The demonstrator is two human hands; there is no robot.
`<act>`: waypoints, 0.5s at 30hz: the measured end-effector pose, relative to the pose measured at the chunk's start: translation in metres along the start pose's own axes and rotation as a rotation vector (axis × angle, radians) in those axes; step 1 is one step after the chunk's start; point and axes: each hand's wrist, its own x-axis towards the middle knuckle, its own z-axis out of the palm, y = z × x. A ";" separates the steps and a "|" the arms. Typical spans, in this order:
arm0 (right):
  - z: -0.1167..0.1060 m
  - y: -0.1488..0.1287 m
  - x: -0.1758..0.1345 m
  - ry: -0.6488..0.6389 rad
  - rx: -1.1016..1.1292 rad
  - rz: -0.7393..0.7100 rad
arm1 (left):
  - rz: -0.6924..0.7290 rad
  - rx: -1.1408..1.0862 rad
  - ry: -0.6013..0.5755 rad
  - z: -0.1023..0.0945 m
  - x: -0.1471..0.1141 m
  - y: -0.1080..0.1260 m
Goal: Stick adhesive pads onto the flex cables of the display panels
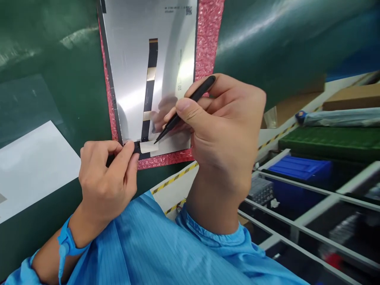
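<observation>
Green matting covers the counter (pixel 59 71), with a white sheet (pixel 32 166) lying flat at its left side. Just right of that sheet, the left hand (pixel 107 178) rests at the near edge of a silver panel (pixel 130 71), its thumb and forefinger pinched shut on a small black tab (pixel 137 147) at the panel's lower left corner. A blue wrist strap (pixel 67 241) circles that wrist, above a light blue sleeve (pixel 142 245). The panel lies on pink bubble wrap (pixel 208 43), which shows along its right and near edges. A black and gold ribbon cable (pixel 150 87) runs down the panel's middle toward the tab, and a pale strip of tape (pixel 148 146) sits just beside the tab. The right hand (pixel 225 134) holds a black pointed tool (pixel 184 109) like a pen, fingers closed around it, with its tip touching the panel just above the tape. Farther right, beyond the counter's edge, lie a metal rack (pixel 297 229), a blue bin (pixel 299 168) and a cardboard box (pixel 353 97).
</observation>
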 end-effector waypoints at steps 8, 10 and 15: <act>0.003 -0.007 0.002 -0.007 0.032 0.032 | 0.005 0.009 -0.039 -0.002 0.002 0.000; 0.003 -0.008 0.001 -0.010 0.004 0.043 | 0.010 0.006 -0.035 -0.002 0.003 0.000; 0.007 -0.010 -0.002 0.060 0.013 0.040 | 0.024 0.000 -0.016 -0.001 0.004 0.001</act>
